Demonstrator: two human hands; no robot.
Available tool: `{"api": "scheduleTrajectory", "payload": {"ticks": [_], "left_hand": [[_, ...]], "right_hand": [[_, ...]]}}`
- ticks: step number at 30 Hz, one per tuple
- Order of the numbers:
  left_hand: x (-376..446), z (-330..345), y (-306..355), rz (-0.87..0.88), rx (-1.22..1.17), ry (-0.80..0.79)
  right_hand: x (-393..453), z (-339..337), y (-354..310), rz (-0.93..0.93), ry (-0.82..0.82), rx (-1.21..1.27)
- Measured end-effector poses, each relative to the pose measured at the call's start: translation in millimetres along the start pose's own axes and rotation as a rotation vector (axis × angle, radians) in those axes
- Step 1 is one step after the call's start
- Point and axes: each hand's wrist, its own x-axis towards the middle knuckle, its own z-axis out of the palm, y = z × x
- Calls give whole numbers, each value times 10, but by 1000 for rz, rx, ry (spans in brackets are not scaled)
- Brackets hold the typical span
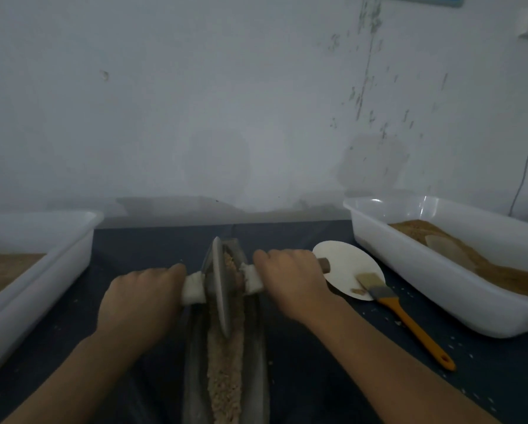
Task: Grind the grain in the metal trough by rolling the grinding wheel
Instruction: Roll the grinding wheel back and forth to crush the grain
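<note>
Grain [226, 368] lies in a tan strip along the bottom of the metal trough [258, 347], which runs away from me down the middle of the dark table cover [317, 377], and the grinding wheel [218, 286] stands on edge in it toward the far end. My left hand [137, 304] and my right hand [290, 283] each curl tight around the axle handle [324, 265] on their own side of the wheel — white padding [192, 289] shows just beside the disc. To my right lie a paper plate [345, 264] and an orange-handled brush [403, 316] – its bristles rest on the plate – with white tubs [440, 289] at both sides
</note>
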Motion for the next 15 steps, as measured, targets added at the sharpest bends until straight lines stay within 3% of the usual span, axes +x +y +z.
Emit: {"api": "scheduleTrajectory", "payload": {"ticks": [8,13,15], "left_hand": [[-311,-357,89,11,-4,-112],[-469,-529,105,222,-166,107],[-447,-466,75,198,-164,-7]], "right_hand": [[-457,-252,-79,-51,-17,96],[-806,-370,-157,-19,105,124],[-766,-324,-142,-3,111,88]]}}
